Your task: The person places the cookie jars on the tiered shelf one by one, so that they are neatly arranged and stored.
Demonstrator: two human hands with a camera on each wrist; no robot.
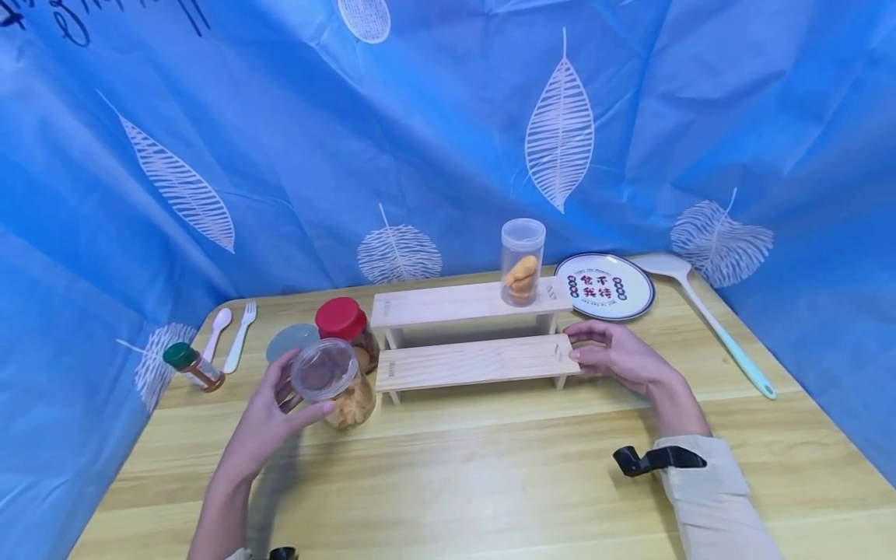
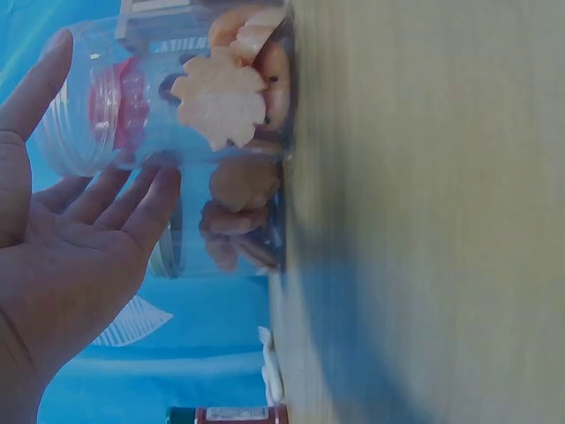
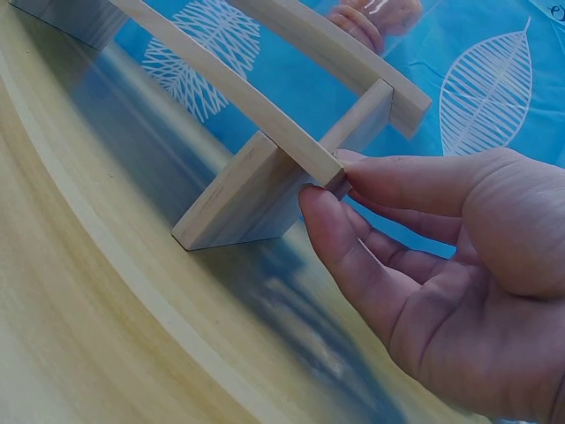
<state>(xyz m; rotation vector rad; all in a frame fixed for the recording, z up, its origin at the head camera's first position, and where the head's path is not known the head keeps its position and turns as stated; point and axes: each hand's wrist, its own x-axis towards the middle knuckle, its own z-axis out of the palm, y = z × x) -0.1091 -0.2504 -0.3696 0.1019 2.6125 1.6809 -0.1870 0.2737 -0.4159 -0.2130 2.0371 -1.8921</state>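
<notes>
A clear plastic jar (image 1: pixel 348 400) with pale scalloped pieces inside stands on the table at the left end of a two-tier wooden shelf (image 1: pixel 476 362). My left hand (image 1: pixel 269 416) holds this jar near its lid, thumb on one side and fingers on the other. In the left wrist view, the jar's contents (image 2: pixel 221 97) show through its wall. At the other end, my right hand (image 1: pixel 623 358) pinches the corner of the lower board between thumb and fingers. The right wrist view shows the pinched lower board (image 3: pixel 238 84) and its leg (image 3: pixel 238 194).
A slim clear canister (image 1: pixel 522 268) stands on the upper board. Behind the held jar are a red-lidded jar (image 1: pixel 343 319) and another pale lid (image 1: pixel 290 340). A green-capped bottle (image 1: pixel 196 367), spoon (image 1: pixel 216 334) and fork (image 1: pixel 241 338) lie left; a plate (image 1: pixel 609 307) and spatula (image 1: pixel 721 330) right.
</notes>
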